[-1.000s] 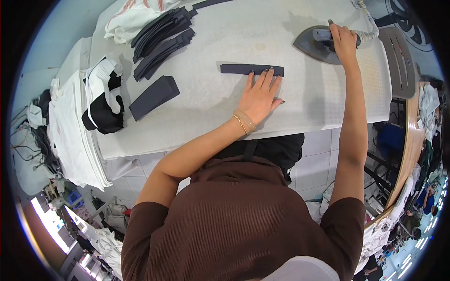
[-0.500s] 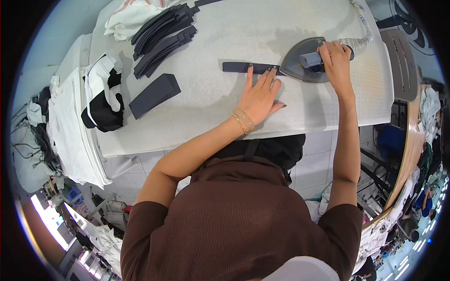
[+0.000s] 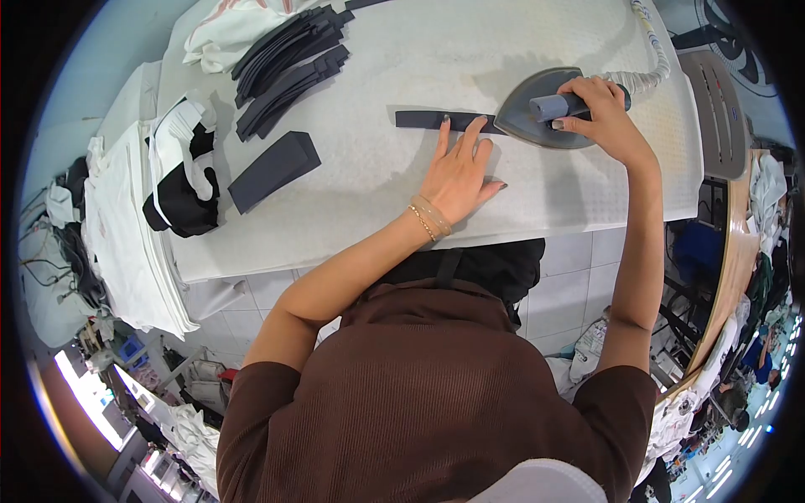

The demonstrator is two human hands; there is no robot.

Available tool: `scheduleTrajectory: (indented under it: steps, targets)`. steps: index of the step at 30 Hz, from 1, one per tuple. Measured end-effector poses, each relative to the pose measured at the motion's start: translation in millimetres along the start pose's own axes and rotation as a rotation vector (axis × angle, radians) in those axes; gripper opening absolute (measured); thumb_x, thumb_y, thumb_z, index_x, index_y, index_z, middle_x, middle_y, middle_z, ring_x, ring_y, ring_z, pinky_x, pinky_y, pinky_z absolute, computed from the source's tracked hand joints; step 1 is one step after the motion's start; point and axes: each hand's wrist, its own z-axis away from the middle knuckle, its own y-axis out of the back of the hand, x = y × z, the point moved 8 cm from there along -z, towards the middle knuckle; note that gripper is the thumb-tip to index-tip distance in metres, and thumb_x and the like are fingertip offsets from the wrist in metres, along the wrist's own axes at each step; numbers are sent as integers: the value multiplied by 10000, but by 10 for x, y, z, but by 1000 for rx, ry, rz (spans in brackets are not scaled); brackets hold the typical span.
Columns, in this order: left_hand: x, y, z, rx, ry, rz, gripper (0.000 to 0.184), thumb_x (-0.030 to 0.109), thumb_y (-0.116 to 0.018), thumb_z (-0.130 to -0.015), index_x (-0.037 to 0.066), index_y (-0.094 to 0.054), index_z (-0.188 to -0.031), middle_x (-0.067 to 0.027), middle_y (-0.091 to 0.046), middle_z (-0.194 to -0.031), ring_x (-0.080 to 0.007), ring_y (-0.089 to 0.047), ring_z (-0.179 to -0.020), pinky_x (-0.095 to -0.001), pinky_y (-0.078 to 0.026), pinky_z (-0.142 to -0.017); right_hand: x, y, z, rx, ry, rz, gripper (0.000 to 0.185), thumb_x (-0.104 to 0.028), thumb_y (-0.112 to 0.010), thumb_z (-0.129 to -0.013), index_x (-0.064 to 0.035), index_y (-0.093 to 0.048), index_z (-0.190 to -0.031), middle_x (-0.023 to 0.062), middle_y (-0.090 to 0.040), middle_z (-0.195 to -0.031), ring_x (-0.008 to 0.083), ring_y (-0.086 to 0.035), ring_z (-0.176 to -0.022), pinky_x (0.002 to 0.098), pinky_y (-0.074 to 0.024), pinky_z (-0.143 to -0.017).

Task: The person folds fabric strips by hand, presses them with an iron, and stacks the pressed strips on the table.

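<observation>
A narrow dark fabric strip lies flat on the white-covered table. My left hand rests on it with fingers spread, the fingertips touching the cloth. My right hand is wrapped around the grey handle of an iron. The iron's pointed tip faces left, over the strip's right end, and its soleplate hides whatever lies beneath. To the left are a small stack of wider dark fabric pieces and bundles of dark strips.
A black and white fabric bundle sits near the table's left end, beside stacked white cloth. White fabric lies at the back left. The iron's wrapped cord runs to the back right, near a grey plastic chair back.
The iron has shifted very slightly left. My right hand has turned on the handle, its wrist and forearm swinging right and the thumb now showing. My left hand's fingers have spread a little.
</observation>
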Motion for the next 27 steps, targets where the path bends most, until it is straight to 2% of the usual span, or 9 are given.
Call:
scheduleTrajectory:
  steps: [7,10,12,14,16,17,19,22,27]
  targets:
    - [-17,69,-36,5,26,69,531,307,-779,-795,24,-493,-1140,-200,-407,-1408,-344,-444,-1307,-595,-200,-1167,-104,-13,-1,14,-36,131,372,-229,-754,-768,-99,-595,-1079,60,-608,-987,256,-516,-1071,445,-226,-1109]
    - [-19,344,28,184,-18,30,503,281,-772,-797,49,-517,-1163,-185,-433,-1373,-351,-450,-1278,-564,-275,-1124,-66,-13,-16,-53,-41,102,369,-230,-731,-798,-105,-574,-1107,66,-591,-1026,254,-513,-1091,456,-197,-1140]
    - [-250,620,160,397,228,-25,484,248,-767,-793,74,-543,-1185,-178,-451,-1335,-345,-458,-1234,-513,-350,-1044,-75,-9,-18,-52,-20,91,367,-200,-729,-798,-121,-560,-1114,50,-560,-992,240,-501,-1041,419,-206,-1125]
    - [-439,788,244,528,298,-48,465,237,-767,-802,90,-564,-1194,-143,-495,-1271,-300,-524,-1097,-466,-386,-973,-93,3,-19,-52,1,80,372,-171,-728,-798,-137,-547,-1121,34,-528,-958,226,-489,-990,382,-214,-1110]
    - [-897,745,393,522,655,147,408,286,-782,-792,93,-634,-1119,-71,-559,-1120,-260,-537,-1070,-434,-359,-896,-76,-19,-25,-107,-35,85,353,-166,-716,-816,-146,-550,-1127,29,-519,-965,223,-482,-994,386,-207,-1114]
    - [-994,754,406,526,659,144,408,286,-782,-792,93,-634,-1119,-71,-559,-1120,-260,-537,-1070,-434,-359,-896,-85,-14,-25,-108,-29,84,353,-166,-716,-816,-146,-550,-1127,29,-519,-965,223,-482,-994,386,-207,-1114]
    - [-1220,654,442,432,754,207,243,270,-791,-806,106,-733,-976,-22,-593,-1031,-201,-555,-843,-394,-405,-860,-96,-11,-18,-105,-26,90,358,-169,-719,-811,-146,-548,-1125,25,-518,-960,224,-480,-990,395,-202,-1116]
    - [-1274,618,432,456,731,222,151,273,-803,-769,140,-747,-814,-6,-580,-952,-213,-533,-963,-383,-329,-852,-84,-11,-23,-132,-51,70,361,-169,-721,-803,-142,-546,-1117,24,-514,-956,221,-479,-993,402,-194,-1121]
    - [-1218,632,406,467,745,120,122,247,-797,-768,141,-741,-793,-3,-570,-977,-221,-513,-987,-393,-324,-851,-65,-6,-20,-117,-38,57,346,-222,-722,-816,-127,-567,-1110,45,-547,-970,250,-484,-1029,428,-175,-1127]
